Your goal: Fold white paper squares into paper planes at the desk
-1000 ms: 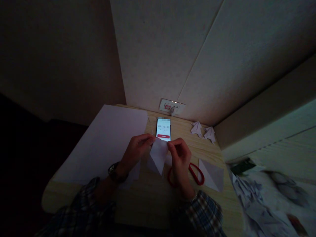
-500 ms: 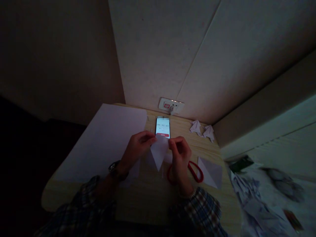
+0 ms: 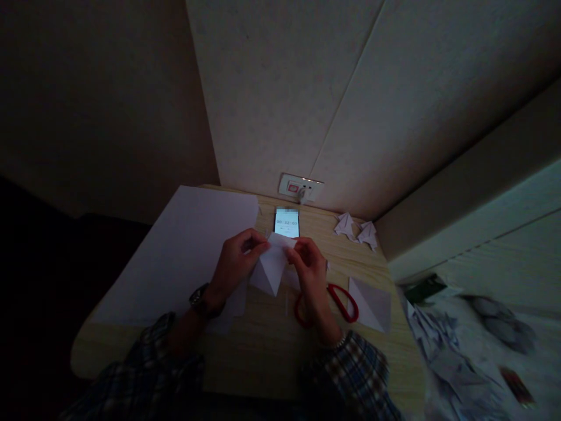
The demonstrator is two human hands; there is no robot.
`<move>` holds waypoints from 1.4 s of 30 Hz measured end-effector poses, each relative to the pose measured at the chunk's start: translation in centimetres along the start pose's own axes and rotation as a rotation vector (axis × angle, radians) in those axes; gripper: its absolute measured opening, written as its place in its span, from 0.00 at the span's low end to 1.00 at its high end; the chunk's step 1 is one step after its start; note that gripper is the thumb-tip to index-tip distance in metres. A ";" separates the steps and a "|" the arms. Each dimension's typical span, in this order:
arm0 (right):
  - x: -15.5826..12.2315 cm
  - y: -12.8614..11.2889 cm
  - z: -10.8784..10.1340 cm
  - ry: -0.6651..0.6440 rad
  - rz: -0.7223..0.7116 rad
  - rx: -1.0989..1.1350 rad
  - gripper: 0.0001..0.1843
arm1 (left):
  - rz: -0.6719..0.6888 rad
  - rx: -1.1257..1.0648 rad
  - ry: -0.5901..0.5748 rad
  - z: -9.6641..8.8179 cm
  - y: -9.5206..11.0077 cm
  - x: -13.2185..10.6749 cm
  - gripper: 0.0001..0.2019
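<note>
Both of my hands pinch a small folded white paper (image 3: 272, 266) that hangs point-down just above the wooden table (image 3: 263, 345). My left hand (image 3: 236, 263) grips its upper left corner and my right hand (image 3: 309, 266) grips its upper right edge. Behind the paper a lit phone (image 3: 287, 222) lies flat on the table showing a timer. A watch sits on my left wrist.
A large white sheet (image 3: 188, 251) covers the table's left half. Red-handled scissors (image 3: 337, 301) and a folded paper triangle (image 3: 370, 304) lie to the right. Two small folded paper figures (image 3: 355, 229) sit at the back right, below a wall socket (image 3: 300, 188). Crumpled papers litter the bed (image 3: 460, 351) on the right.
The folded paper and both hands have shifted slightly left and up, and the paper's top edge now covers the phone's lower part. The camera view has drifted a little.
</note>
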State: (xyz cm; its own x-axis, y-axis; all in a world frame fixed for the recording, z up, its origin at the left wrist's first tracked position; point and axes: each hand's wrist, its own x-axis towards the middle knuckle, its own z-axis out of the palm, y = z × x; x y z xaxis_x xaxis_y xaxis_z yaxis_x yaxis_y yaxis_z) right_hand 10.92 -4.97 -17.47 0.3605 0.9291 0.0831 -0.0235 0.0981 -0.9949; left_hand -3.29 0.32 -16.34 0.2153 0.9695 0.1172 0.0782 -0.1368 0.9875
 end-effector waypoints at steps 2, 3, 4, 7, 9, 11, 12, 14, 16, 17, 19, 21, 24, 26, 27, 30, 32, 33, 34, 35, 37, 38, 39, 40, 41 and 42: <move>0.1 0.3 0.0 -0.020 0.024 0.016 0.08 | -0.013 -0.022 -0.019 0.0 0.0 0.0 0.08; 0.2 0.4 -0.1 -0.027 0.027 0.018 0.08 | -0.021 -0.032 -0.024 0.0 0.0 0.0 0.09; 0.2 0.5 -0.1 -0.033 0.024 0.013 0.08 | -0.029 -0.041 -0.030 0.0 0.0 0.0 0.09; 0.3 0.7 -0.2 -0.029 -0.001 -0.031 0.09 | -0.061 -0.073 -0.057 0.1 -0.1 0.1 0.10; 0.3 0.8 -0.3 -0.004 -0.022 -0.049 0.11 | -0.084 -0.100 -0.085 0.2 -0.1 0.2 0.11; 0.3 0.7 -0.3 0.031 -0.035 -0.037 0.11 | -0.108 -0.121 -0.105 0.2 -0.1 0.2 0.11; 0.2 0.7 -0.3 0.043 -0.037 -0.027 0.11 | -0.120 -0.126 -0.112 0.3 -0.2 0.2 0.11; 0.1 0.6 -0.2 0.058 -0.031 -0.008 0.10 | -0.134 -0.126 -0.114 0.3 -0.2 0.2 0.11; 0.0 0.5 -0.1 0.062 -0.019 0.004 0.10 | -0.121 -0.097 -0.093 0.2 -0.2 0.1 0.11; -0.1 0.5 0.0 0.063 -0.014 0.006 0.11 | -0.103 -0.074 -0.079 0.2 -0.2 0.1 0.11; -0.1 0.6 0.0 0.059 -0.012 0.008 0.11 | -0.060 -0.031 -0.052 0.1 -0.1 0.0 0.10; 0.1 0.7 0.0 0.039 -0.014 0.003 0.10 | -0.028 -0.012 -0.039 0.1 0.0 0.0 0.10; 0.4 0.9 -0.2 0.006 -0.011 -0.045 0.10 | -0.030 -0.012 -0.045 0.0 -0.2 0.2 0.10; 0.5 0.9 -0.3 0.008 -0.015 -0.095 0.10 | -0.064 -0.032 -0.055 0.0 -0.4 0.3 0.09; 0.5 0.9 -0.4 0.016 -0.019 -0.108 0.11 | -0.089 -0.051 -0.064 0.1 -0.4 0.3 0.09; 0.3 0.7 -0.5 0.061 -0.047 -0.101 0.11 | -0.161 -0.122 -0.106 0.1 -0.3 0.3 0.10; 0.2 0.6 -0.6 0.086 -0.068 -0.089 0.11 | -0.181 -0.148 -0.133 0.2 -0.1 0.3 0.11; 0.2 0.6 -0.6 0.096 -0.078 -0.088 0.11 | -0.181 -0.150 -0.139 0.1 0.0 0.3 0.11; 0.1 0.5 -0.5 0.099 -0.084 -0.090 0.11 | -0.176 -0.146 -0.139 0.1 0.0 0.3 0.11; 0.0 0.5 -0.5 0.099 -0.088 -0.092 0.11 | -0.169 -0.138 -0.134 0.1 0.0 0.3 0.11; -0.1 0.5 -0.4 0.100 -0.087 -0.099 0.11 | -0.150 -0.109 -0.123 0.0 -0.1 0.2 0.11; -0.1 0.5 -0.3 0.101 -0.086 -0.101 0.11 | -0.137 -0.090 -0.118 -0.1 -0.2 0.2 0.11; -0.1 0.5 -0.3 0.104 -0.084 -0.100 0.11 | -0.122 -0.070 -0.113 -0.1 -0.3 0.2 0.11; -0.1 0.5 -0.3 0.108 -0.083 -0.097 0.11 | -0.108 -0.056 -0.108 -0.1 -0.5 0.2 0.10; -0.1 0.6 -0.3 0.114 -0.087 -0.092 0.11 | -0.097 -0.051 -0.106 -0.1 -0.6 0.3 0.10; 0.0 0.6 -0.3 0.120 -0.093 -0.088 0.11 | -0.091 -0.055 -0.107 0.0 -0.7 0.3 0.10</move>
State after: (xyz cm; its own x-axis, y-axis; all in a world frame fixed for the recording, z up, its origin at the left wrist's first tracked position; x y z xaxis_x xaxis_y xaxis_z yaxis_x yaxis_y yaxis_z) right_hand 11.20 -5.07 -18.06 0.4658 0.8679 0.1725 0.0948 0.1448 -0.9849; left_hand -3.32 0.71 -16.98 0.3129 0.9496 0.0175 0.0491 -0.0346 0.9982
